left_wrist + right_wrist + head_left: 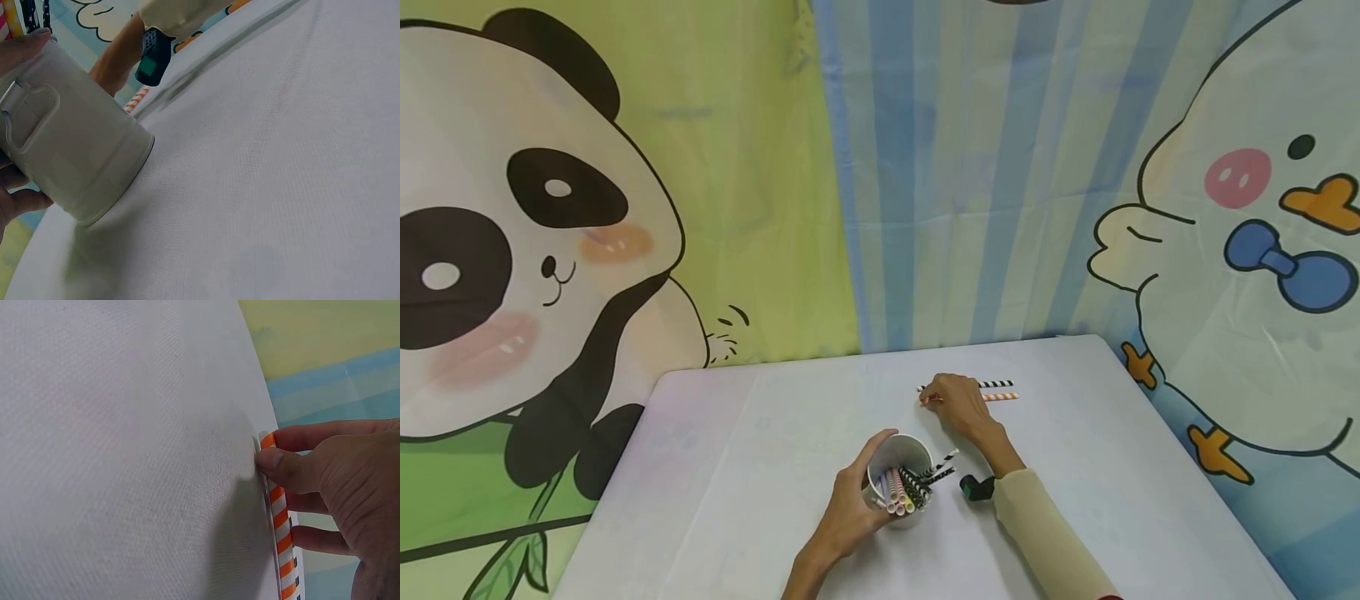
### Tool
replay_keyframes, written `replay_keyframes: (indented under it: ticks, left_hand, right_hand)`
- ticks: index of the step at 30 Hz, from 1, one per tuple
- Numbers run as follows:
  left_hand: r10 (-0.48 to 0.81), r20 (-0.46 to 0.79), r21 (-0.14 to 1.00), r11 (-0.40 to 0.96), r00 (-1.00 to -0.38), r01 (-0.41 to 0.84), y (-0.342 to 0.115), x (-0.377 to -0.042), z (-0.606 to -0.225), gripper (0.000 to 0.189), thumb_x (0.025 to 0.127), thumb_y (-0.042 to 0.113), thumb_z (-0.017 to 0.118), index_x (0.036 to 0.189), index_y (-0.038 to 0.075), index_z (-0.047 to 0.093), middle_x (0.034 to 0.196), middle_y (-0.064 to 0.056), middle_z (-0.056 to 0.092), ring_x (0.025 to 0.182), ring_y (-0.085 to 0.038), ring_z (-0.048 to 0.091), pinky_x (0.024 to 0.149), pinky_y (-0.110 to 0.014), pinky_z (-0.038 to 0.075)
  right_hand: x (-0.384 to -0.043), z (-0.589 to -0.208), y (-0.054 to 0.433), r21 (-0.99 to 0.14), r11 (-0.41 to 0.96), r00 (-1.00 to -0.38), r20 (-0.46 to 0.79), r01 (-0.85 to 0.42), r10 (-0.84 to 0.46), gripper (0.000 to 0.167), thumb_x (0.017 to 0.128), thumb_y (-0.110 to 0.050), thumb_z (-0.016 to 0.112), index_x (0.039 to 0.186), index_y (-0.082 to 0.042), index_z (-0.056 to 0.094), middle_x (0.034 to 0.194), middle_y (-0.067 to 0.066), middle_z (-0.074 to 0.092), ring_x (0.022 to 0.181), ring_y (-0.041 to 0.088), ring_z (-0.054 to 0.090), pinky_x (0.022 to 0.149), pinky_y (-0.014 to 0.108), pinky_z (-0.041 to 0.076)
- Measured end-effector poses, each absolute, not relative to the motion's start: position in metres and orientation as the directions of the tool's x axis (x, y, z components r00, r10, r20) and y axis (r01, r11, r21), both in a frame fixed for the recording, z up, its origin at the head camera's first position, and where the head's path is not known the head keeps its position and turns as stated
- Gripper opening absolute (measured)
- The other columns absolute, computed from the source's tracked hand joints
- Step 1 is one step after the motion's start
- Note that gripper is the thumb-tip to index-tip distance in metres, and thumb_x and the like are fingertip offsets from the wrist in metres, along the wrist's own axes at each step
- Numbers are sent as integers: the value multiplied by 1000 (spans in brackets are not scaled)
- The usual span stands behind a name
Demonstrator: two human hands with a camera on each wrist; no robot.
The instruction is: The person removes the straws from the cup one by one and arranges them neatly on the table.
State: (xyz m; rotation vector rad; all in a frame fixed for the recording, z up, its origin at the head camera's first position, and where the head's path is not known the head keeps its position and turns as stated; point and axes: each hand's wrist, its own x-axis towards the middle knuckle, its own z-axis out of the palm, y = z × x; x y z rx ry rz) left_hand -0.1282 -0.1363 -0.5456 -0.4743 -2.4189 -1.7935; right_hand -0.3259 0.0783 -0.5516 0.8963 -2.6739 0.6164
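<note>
My left hand point(847, 507) grips a white cup point(94, 137) with a metal wire clip and a moulded oval on its side. Its mouth faces up toward the head camera, and I cannot tell whether its base touches the table. Inside stand several patterned paper straws point(897, 492), some pastel and some black and white. Farther back, my right hand point(958, 403) pinches one end of an orange-and-white striped straw point(279, 515) between thumb and fingers. That straw lies along the tabletop. Just behind it, partly hidden by the hand, lies a black-and-white striped straw point(998, 384).
The white table point(760, 467) ends at a back edge just beyond the straws. Behind it hang cartoon-printed curtains point(940, 183) with a panda and a white bird. A dark wrist camera point(976, 487) sits under the right sleeve, to the right of the cup.
</note>
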Motion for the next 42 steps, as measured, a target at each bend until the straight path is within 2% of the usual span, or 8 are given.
replay_keyframes:
  ticks: [8, 12, 19, 25, 35, 42]
  left_hand:
    - [196, 266, 911, 269, -944, 313, -137, -129, -545, 105, 77, 15, 93, 165, 37, 41, 152, -6, 65, 138, -41, 64, 121, -61, 48]
    - [196, 256, 917, 261, -947, 302, -137, -129, -545, 105, 77, 15, 94, 165, 38, 41, 153, -4, 65, 139, -40, 63, 122, -59, 48]
    - [199, 257, 918, 256, -946, 303, -137, -129, -545, 105, 77, 16, 94, 165, 38, 41, 153, -8, 65, 138, -41, 63, 122, -56, 49]
    - [192, 256, 919, 255, -947, 301, -137, -128, -545, 105, 76, 15, 93, 165, 38, 42, 153, -5, 65, 139, -41, 63, 123, -56, 48]
    - [197, 270, 911, 264, -943, 316, -137, -127, -548, 103, 78, 16, 92, 165, 38, 42, 153, -13, 64, 138, -40, 63, 121, -55, 51]
    - [194, 258, 917, 260, -946, 303, -137, -128, -545, 104, 77, 13, 91, 165, 39, 41, 154, -6, 64, 138, -40, 63, 121, -55, 50]
  right_hand:
    - [-326, -551, 76, -313, 713, -771, 382, -627, -510, 14, 87, -7, 90, 94, -19, 89, 89, -1, 81, 81, 19, 75, 70, 41, 60]
    - [-325, -551, 77, -319, 712, -773, 377, -626, -510, 14, 87, -7, 90, 95, -19, 90, 89, -2, 80, 81, 18, 75, 71, 40, 61]
    - [-324, -553, 78, -320, 716, -779, 358, -620, -515, 15, 89, -9, 89, 98, -20, 90, 89, -3, 78, 81, 17, 74, 72, 38, 60]
    - [-323, -554, 78, -317, 710, -770, 377, -629, -514, 16, 89, -8, 89, 99, -20, 90, 89, -2, 78, 81, 17, 74, 71, 38, 60]
    - [-323, -556, 78, -313, 721, -778, 371, -619, -507, 16, 89, -8, 89, 100, -20, 90, 88, -2, 78, 81, 17, 73, 71, 37, 60]
    - [-323, -555, 78, -314, 716, -774, 379, -623, -507, 18, 88, -6, 90, 101, -18, 90, 89, -1, 78, 82, 18, 74, 72, 39, 61]
